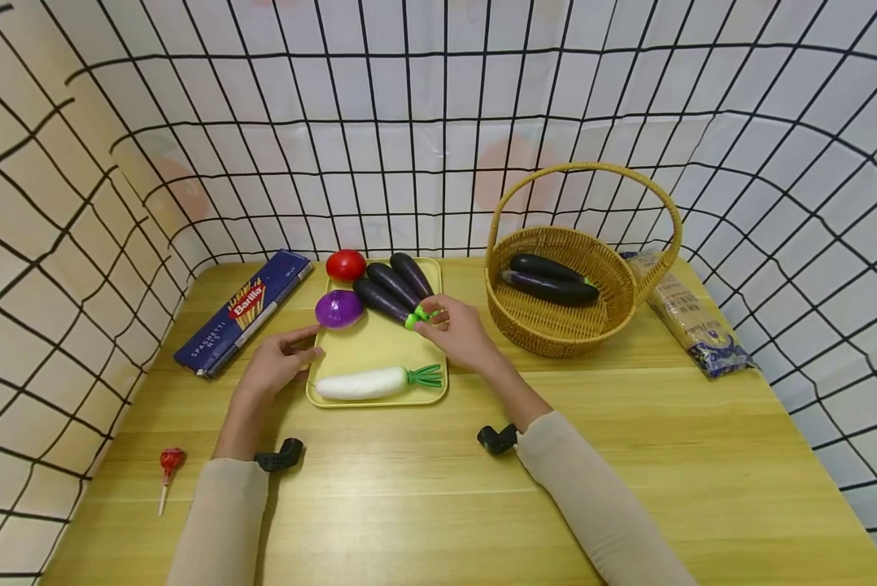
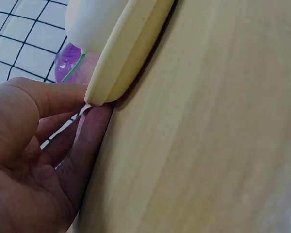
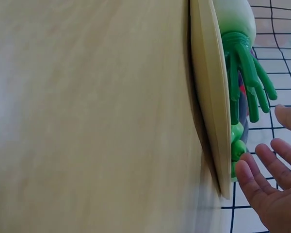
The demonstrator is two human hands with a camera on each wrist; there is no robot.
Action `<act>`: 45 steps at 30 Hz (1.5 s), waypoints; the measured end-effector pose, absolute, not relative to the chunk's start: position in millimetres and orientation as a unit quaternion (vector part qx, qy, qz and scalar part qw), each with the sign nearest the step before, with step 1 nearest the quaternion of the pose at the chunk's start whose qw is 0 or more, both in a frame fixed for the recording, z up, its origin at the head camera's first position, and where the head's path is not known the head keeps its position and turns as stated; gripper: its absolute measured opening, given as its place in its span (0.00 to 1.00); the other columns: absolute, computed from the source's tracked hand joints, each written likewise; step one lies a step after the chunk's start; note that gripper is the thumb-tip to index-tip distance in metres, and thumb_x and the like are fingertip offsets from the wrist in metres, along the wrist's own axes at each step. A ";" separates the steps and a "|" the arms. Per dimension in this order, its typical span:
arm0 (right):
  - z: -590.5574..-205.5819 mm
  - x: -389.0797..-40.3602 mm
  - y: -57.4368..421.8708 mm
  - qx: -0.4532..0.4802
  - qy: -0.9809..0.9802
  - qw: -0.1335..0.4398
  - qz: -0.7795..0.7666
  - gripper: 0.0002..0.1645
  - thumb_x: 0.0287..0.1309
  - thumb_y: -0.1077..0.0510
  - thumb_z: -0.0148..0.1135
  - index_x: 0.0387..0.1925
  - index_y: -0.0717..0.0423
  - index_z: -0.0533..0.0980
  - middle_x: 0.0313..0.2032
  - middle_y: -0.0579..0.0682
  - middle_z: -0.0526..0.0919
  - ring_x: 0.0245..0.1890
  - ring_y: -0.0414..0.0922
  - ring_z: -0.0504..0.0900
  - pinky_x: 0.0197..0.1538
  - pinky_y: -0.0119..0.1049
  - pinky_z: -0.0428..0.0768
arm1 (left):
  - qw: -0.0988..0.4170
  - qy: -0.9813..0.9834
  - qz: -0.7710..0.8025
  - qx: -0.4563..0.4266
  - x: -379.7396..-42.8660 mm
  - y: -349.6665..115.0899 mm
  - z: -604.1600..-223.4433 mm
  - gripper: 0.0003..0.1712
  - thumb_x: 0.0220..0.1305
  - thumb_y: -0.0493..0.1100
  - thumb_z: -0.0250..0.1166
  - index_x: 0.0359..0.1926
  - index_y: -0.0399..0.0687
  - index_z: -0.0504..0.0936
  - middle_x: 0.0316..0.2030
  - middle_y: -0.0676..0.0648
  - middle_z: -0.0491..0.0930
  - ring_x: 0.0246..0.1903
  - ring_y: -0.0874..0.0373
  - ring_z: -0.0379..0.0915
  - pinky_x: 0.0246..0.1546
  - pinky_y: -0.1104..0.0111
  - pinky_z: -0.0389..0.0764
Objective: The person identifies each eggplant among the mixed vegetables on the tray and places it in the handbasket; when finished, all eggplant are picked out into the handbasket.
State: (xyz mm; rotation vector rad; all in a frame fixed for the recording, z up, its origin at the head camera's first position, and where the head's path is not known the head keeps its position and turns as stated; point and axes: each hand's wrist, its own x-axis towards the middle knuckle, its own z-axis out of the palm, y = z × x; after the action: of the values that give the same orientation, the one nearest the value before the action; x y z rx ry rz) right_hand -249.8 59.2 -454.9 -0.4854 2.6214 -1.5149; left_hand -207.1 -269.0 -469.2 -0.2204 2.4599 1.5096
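On a yellow tray [image 1: 380, 346] lie three dark eggplants [image 1: 383, 301], a red tomato [image 1: 346, 265], a round purple vegetable [image 1: 339, 309] and a white radish [image 1: 361, 383] with green leaves. My left hand [image 1: 277, 358] pinches the tray's left rim between thumb and fingers; in the left wrist view the fingertips meet the tray edge [image 2: 114, 73]. Over the tray's right side, my right hand [image 1: 456, 334] reaches the eggplants' bright green caps [image 3: 238, 148]. Its fingers look spread and relaxed in the right wrist view, beside the caps and the radish leaves [image 3: 245, 73].
A wicker basket [image 1: 512, 330] with a tall handle stands right of the tray, holding two eggplants [image 1: 551, 285]. Behind it lies a plastic food bag [image 1: 691, 317]. A blue spaghetti box [image 1: 244, 313] is at left, a red lollipop [image 1: 171, 460] nearer. Grid-patterned cloth [image 1: 380, 122] surrounds the table.
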 end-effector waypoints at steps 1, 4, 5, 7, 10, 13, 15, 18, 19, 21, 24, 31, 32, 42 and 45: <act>-455.0 -250.5 58.1 -0.158 0.854 0.038 -0.493 0.26 0.65 0.54 0.71 0.61 0.57 0.77 0.57 0.55 0.83 0.53 0.51 0.83 0.56 0.44 0.85 | 0.123 0.843 0.518 -0.075 -207.1 -269.3 -469.3 0.32 0.72 0.49 0.67 0.74 0.59 0.72 0.71 0.41 0.72 0.55 0.49 0.76 0.43 0.74 0.86; -455.8 -252.6 54.5 -0.159 0.856 0.037 -0.491 0.26 0.65 0.53 0.71 0.62 0.57 0.78 0.56 0.55 0.83 0.52 0.52 0.83 0.56 0.46 0.85 | 0.121 0.844 0.518 -0.074 -207.2 -269.9 -469.6 0.32 0.72 0.49 0.67 0.74 0.59 0.72 0.71 0.40 0.73 0.54 0.49 0.77 0.43 0.74 0.86; -456.4 -253.4 53.3 -0.160 0.857 0.035 -0.488 0.27 0.65 0.53 0.71 0.62 0.57 0.78 0.56 0.54 0.83 0.52 0.52 0.83 0.56 0.46 0.85 | 0.121 0.844 0.517 -0.073 -207.2 -270.1 -469.8 0.32 0.72 0.49 0.67 0.74 0.59 0.72 0.70 0.40 0.73 0.54 0.49 0.77 0.43 0.74 0.86; -457.3 -254.8 51.1 -0.161 0.860 0.031 -0.483 0.27 0.65 0.53 0.71 0.62 0.57 0.78 0.56 0.55 0.83 0.52 0.52 0.83 0.57 0.46 0.84 | 0.121 0.846 0.515 -0.071 -207.3 -270.4 -470.1 0.32 0.72 0.48 0.67 0.74 0.58 0.71 0.70 0.39 0.74 0.54 0.50 0.77 0.43 0.74 0.86; -458.9 -256.9 48.1 -0.159 0.865 0.030 -0.475 0.28 0.65 0.51 0.71 0.62 0.56 0.78 0.57 0.53 0.83 0.51 0.50 0.83 0.55 0.44 0.85 | 0.121 0.848 0.511 -0.070 -207.7 -270.7 -470.4 0.32 0.72 0.48 0.67 0.75 0.58 0.71 0.70 0.40 0.74 0.54 0.49 0.77 0.43 0.73 0.86; -460.0 -258.8 45.1 -0.159 0.870 0.030 -0.466 0.27 0.65 0.51 0.71 0.62 0.56 0.78 0.57 0.52 0.84 0.48 0.48 0.83 0.51 0.42 0.85 | 0.122 0.849 0.509 -0.072 -208.0 -270.5 -470.4 0.32 0.72 0.48 0.67 0.74 0.58 0.71 0.70 0.40 0.73 0.54 0.49 0.77 0.42 0.73 0.86; -461.3 -260.6 42.8 -0.159 0.875 0.029 -0.456 0.27 0.66 0.50 0.70 0.62 0.55 0.79 0.56 0.51 0.84 0.46 0.46 0.82 0.48 0.39 0.83 | 0.123 0.849 0.509 -0.074 -208.1 -270.2 -470.4 0.32 0.72 0.49 0.67 0.75 0.59 0.71 0.71 0.40 0.73 0.54 0.48 0.77 0.42 0.73 0.86; -461.7 -262.4 40.0 -0.159 0.884 0.026 -0.439 0.26 0.66 0.51 0.70 0.62 0.54 0.79 0.56 0.50 0.85 0.42 0.44 0.81 0.44 0.37 0.81 | 0.125 0.847 0.511 -0.076 -208.3 -269.5 -470.0 0.32 0.72 0.49 0.67 0.74 0.59 0.71 0.71 0.40 0.73 0.54 0.48 0.77 0.42 0.72 0.86; -461.8 -263.1 39.0 -0.158 0.887 0.026 -0.433 0.26 0.66 0.50 0.70 0.63 0.54 0.79 0.56 0.49 0.85 0.41 0.44 0.81 0.43 0.36 0.80 | 0.124 0.847 0.511 -0.076 -208.3 -269.6 -469.9 0.32 0.72 0.49 0.67 0.74 0.59 0.71 0.71 0.40 0.73 0.54 0.48 0.77 0.42 0.72 0.86; -460.6 -263.8 36.8 -0.155 0.893 0.026 -0.422 0.25 0.66 0.50 0.70 0.62 0.53 0.80 0.56 0.48 0.86 0.39 0.43 0.80 0.41 0.35 0.79 | 0.124 0.848 0.509 -0.076 -208.0 -269.7 -469.5 0.32 0.72 0.48 0.67 0.74 0.59 0.72 0.70 0.40 0.73 0.53 0.48 0.77 0.42 0.72 0.86; -459.4 -265.7 33.9 -0.154 0.900 0.023 -0.407 0.25 0.66 0.50 0.70 0.62 0.52 0.80 0.55 0.47 0.87 0.36 0.42 0.80 0.38 0.33 0.77 | 0.123 0.850 0.508 -0.075 -207.8 -270.1 -469.6 0.32 0.72 0.48 0.67 0.74 0.59 0.72 0.71 0.40 0.73 0.53 0.49 0.77 0.42 0.72 0.86; -457.4 -269.4 28.4 -0.146 0.911 0.025 -0.386 0.24 0.65 0.50 0.71 0.60 0.51 0.82 0.55 0.48 0.87 0.47 0.45 0.84 0.53 0.40 0.82 | 0.122 0.846 0.514 -0.076 -208.5 -269.6 -470.7 0.32 0.72 0.48 0.67 0.74 0.59 0.72 0.70 0.40 0.73 0.53 0.49 0.77 0.41 0.72 0.86; -456.9 -269.5 27.7 -0.144 0.912 0.027 -0.382 0.24 0.64 0.50 0.72 0.60 0.51 0.82 0.55 0.48 0.87 0.50 0.46 0.84 0.57 0.41 0.82 | 0.122 0.846 0.513 -0.076 -208.6 -269.4 -470.7 0.32 0.72 0.48 0.67 0.74 0.59 0.72 0.70 0.39 0.73 0.52 0.49 0.77 0.41 0.72 0.86; -459.2 -270.7 18.8 -0.170 0.916 0.028 -0.362 0.25 0.60 0.52 0.75 0.58 0.54 0.83 0.49 0.50 0.88 0.52 0.48 0.84 0.61 0.43 0.82 | 0.116 0.850 0.509 -0.070 -208.5 -268.7 -472.1 0.32 0.71 0.48 0.67 0.74 0.57 0.72 0.68 0.38 0.75 0.51 0.49 0.78 0.41 0.73 0.86; -459.7 -270.7 15.8 -0.174 0.916 0.025 -0.362 0.25 0.60 0.52 0.75 0.58 0.55 0.83 0.49 0.50 0.89 0.53 0.48 0.85 0.61 0.43 0.82 | 0.114 0.850 0.509 -0.071 -208.8 -269.5 -472.5 0.32 0.71 0.48 0.67 0.74 0.57 0.73 0.67 0.38 0.75 0.51 0.49 0.77 0.41 0.73 0.86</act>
State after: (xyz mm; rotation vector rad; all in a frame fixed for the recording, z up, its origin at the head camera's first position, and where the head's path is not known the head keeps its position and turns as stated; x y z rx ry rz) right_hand -270.7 15.8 -459.7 -0.5367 2.8314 -1.1189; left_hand -208.8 -269.5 -472.5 -0.2095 2.4929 1.4926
